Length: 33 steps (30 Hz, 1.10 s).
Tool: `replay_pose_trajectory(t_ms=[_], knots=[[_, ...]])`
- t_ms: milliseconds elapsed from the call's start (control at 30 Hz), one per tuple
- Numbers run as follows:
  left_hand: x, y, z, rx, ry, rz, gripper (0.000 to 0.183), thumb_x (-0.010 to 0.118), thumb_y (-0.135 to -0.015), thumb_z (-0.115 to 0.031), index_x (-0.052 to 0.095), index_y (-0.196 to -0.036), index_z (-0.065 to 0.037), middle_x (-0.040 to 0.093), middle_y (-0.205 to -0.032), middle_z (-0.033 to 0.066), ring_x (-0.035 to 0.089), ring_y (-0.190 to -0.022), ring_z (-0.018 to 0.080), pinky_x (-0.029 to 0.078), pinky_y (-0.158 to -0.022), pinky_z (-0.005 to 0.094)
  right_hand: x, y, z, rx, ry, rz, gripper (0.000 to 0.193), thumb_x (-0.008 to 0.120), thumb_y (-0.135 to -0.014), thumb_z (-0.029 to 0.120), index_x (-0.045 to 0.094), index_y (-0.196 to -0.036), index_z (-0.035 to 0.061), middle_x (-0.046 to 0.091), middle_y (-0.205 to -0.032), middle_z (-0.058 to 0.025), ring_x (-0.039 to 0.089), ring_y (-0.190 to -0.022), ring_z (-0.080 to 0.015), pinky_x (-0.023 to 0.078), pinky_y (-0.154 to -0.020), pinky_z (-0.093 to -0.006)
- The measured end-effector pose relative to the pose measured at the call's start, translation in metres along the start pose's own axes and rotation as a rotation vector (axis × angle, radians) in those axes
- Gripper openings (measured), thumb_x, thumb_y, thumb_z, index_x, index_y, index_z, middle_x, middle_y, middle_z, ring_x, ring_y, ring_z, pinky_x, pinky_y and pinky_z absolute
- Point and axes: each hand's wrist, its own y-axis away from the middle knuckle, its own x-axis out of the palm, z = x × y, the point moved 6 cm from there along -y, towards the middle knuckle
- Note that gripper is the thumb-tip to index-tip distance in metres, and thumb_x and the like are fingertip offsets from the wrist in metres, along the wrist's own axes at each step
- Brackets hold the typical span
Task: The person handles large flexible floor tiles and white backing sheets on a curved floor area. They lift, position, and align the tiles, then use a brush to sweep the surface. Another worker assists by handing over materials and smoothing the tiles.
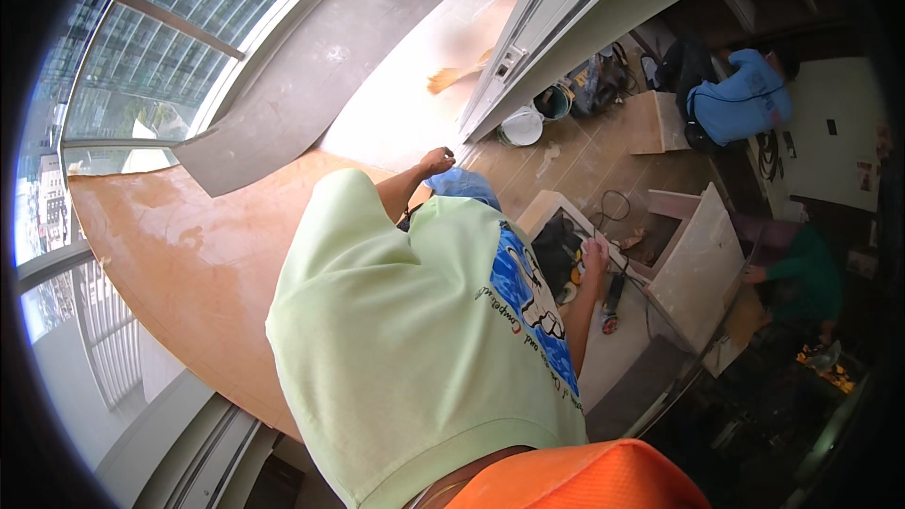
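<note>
My light green shirt with a blue print fills the lower middle, above orange cloth at the bottom edge. My left hand is past my blue jeans, near the foot of a white upright frame. Its fingers are curled; what they hold, if anything, is too small to see. At the right, my right hand is closed beside the pale rim of an open box. Whatever lies between those fingers cannot be made out. Dark and yellow items lie inside the box.
A white bucket and a dark bucket stand beyond. Right of me are a wooden box, a corded tool and two people, one in a blue shirt, one with a green sleeve. Windows line the left.
</note>
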Motion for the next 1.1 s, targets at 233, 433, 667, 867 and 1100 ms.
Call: replay_pose_trajectory(t_ms=[233, 433, 667, 867, 1100], knots=[[0.048, 0.096, 0.120, -0.342, 0.379, 0.031, 0.033, 0.057, -0.082, -0.021, 0.060, -0.109, -0.002, 0.058, -0.074, 0.0049, 0.052, -0.058, 0.0119, 0.041, -0.046, 0.0269, 0.006, 0.031, -0.075, 0.221, 0.245, 0.243, 0.062, 0.060, -0.085, 0.029, 0.038, -0.138, 0.0051, 0.056, -0.115, -0.0103, 0.057, -0.104, -0.0234, 0.042, -0.087, -0.0380], [0.030, 0.116, 0.192, -0.504, 0.517, -0.043, 0.030, 0.055, -0.082, -0.022, 0.060, -0.105, -0.003, 0.055, -0.066, 0.0061, 0.049, -0.049, 0.0140, 0.033, -0.039, 0.0280, 0.073, 0.080, -0.094, 0.311, 0.421, 0.453, 0.056, 0.057, -0.086, 0.031, 0.043, -0.134, 0.0047, 0.057, -0.114, -0.0108, 0.057, -0.102, -0.0239, 0.043, -0.086, -0.0377], [-0.131, 0.008, 0.192, -0.249, 0.261, -0.384, 0.043, 0.058, -0.080, -0.024, 0.057, -0.116, 0.000, 0.065, -0.100, 0.0180, 0.063, -0.090, 0.0246, 0.051, -0.074, 0.0330, 0.178, 0.069, -0.095, 0.291, 0.280, 0.354, 0.052, 0.056, -0.087, 0.031, 0.046, -0.130, 0.0036, 0.059, -0.110, -0.0107, 0.058, -0.099, -0.0229, 0.044, -0.085, -0.0370], [-0.222, -0.146, 0.147, -0.130, 0.158, -0.060, 0.059, 0.056, -0.077, -0.028, 0.048, -0.128, 0.001, 0.056, -0.120, 0.0253, 0.053, -0.115, 0.0346, 0.040, -0.099, 0.0370, 0.267, 0.082, -0.083, 0.298, 0.157, 0.193, 0.049, 0.055, -0.087, 0.031, 0.049, -0.127, 0.0026, 0.060, -0.107, -0.0107, 0.058, -0.096, -0.0221, 0.044, -0.084, -0.0363], [-0.255, -0.228, -0.116, 0.291, 0.140, 0.193, 0.071, 0.056, -0.081, -0.022, 0.023, -0.131, 0.016, 0.066, -0.071, 0.0125, 0.064, -0.061, 0.0204, 0.052, -0.055, 0.0324, 0.325, 0.149, -0.112, 0.357, 0.008, -0.091, 0.046, 0.054, -0.088, 0.031, 0.052, -0.124, 0.0015, 0.061, -0.103, -0.0107, 0.058, -0.094, -0.0211, 0.045, -0.083, -0.0355]])
